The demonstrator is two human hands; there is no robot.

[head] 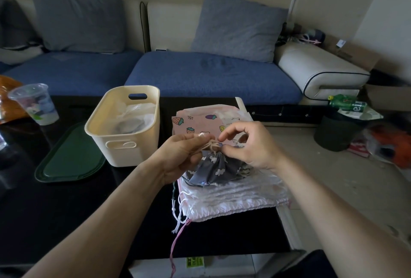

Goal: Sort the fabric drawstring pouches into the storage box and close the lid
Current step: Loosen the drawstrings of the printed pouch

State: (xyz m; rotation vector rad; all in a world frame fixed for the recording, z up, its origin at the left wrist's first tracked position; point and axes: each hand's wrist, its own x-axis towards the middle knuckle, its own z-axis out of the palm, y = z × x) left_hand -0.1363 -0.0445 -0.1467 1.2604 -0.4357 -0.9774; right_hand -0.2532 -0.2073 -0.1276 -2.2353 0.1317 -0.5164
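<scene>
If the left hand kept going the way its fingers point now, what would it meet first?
Probably the right hand: the left hand points rightward along the beige drawstring atop the grey cloud pouch. Depth is unclear.

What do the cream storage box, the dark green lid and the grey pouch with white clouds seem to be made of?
Cream storage box: probably moulded plastic, smooth and matte, with rounded corners and cut-out handles.
Dark green lid: likely plastic too, flat with a raised rim and slight sheen.
Grey pouch with white clouds: soft woven fabric, perhaps cotton; it gathers into folds under its cord.
</scene>
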